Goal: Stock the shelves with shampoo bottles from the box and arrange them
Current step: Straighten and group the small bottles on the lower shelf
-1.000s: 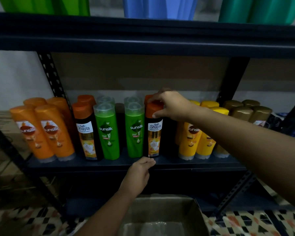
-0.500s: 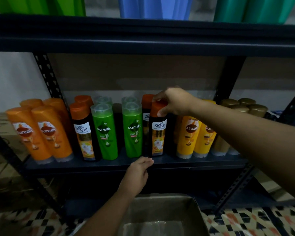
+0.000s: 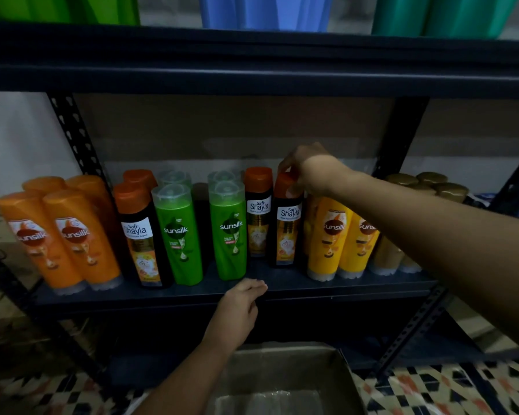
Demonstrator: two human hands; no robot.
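Note:
A row of shampoo bottles stands on the dark metal shelf. My right hand grips the orange cap of a black Safi Shayla bottle, which stands upright beside a second Shayla bottle set slightly further back. My left hand rests with loosely bent fingers on the shelf's front edge, below a green Sunsilk bottle. The cardboard box sits open on the floor under my left arm; no bottles show inside it.
Left of centre stand orange Sunsilk bottles, another Shayla bottle and a green Sunsilk bottle. Yellow Sunsilk bottles and gold-capped bottles fill the right. Green, blue and teal containers sit on the upper shelf. Patterned floor lies below.
My right hand has shifted the gripped Shayla bottle to the right and back, uncovering the second Shayla bottle behind it. My left hand has stayed on the shelf edge.

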